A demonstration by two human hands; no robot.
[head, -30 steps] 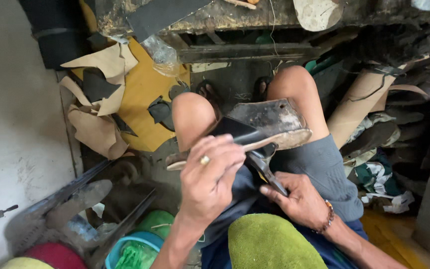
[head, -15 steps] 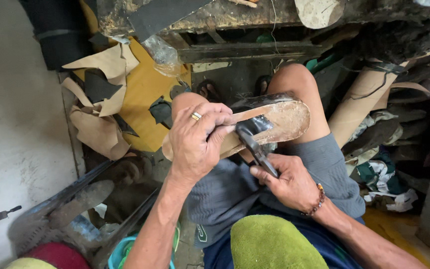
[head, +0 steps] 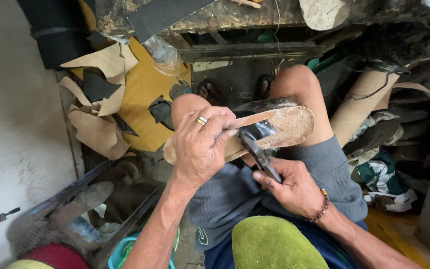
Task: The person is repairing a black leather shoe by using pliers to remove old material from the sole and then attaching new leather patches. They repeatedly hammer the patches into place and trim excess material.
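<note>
Shoe sole [head: 279,130] lies across the knees, long axis left-right. Left hand [head: 200,147] clamps its left end; right hand [head: 294,189], grip wrapped around pliers [head: 257,152], pinches the leather just right of that.

Head view, steeply down, close.

Pale, stained wall [head: 11,124] at 9 o'clock. Worn wooden workbench [head: 235,20] across 12 o'clock. Yellow sheet [head: 148,89] with tan leather offcuts [head: 98,132] at 10 o'clock. Cardboard tube [head: 362,102] at 2 o'clock.
</note>
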